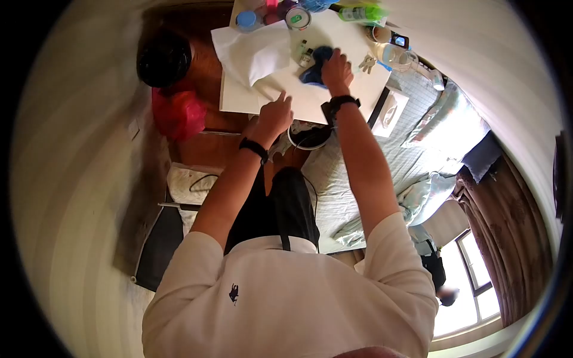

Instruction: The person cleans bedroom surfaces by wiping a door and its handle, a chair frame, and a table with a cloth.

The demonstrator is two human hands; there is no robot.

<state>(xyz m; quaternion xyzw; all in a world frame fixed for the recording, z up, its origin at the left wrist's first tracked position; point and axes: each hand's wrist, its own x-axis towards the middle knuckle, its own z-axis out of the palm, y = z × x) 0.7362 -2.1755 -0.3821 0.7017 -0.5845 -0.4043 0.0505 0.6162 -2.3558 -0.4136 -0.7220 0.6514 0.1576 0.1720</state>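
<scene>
My right hand (pixel 338 71) presses on a crumpled dark blue cloth (pixel 313 76) on the white table (pixel 352 42), its fingers bent over the cloth's right side. At the table's front edge hovers my left hand (pixel 276 114), index finger stretched out and the other fingers partly curled, with nothing visible in it. Beyond it lies a large creased white sheet (pixel 250 52). Two small bottles, one of them a clear dark-capped bottle (pixel 306 58), stand just left of the cloth. To the right of my right hand is a light-coloured clip-like object (pixel 367 63).
A can (pixel 298 18), a blue-capped container (pixel 247 21) and a green bottle (pixel 363 13) crowd the far side. Clear plastic bottles (pixel 397 56) line the right edge. A bed (pixel 346 179) adjoins on the right; a red bag (pixel 179 113) and black-lined bin (pixel 164 58) stand left.
</scene>
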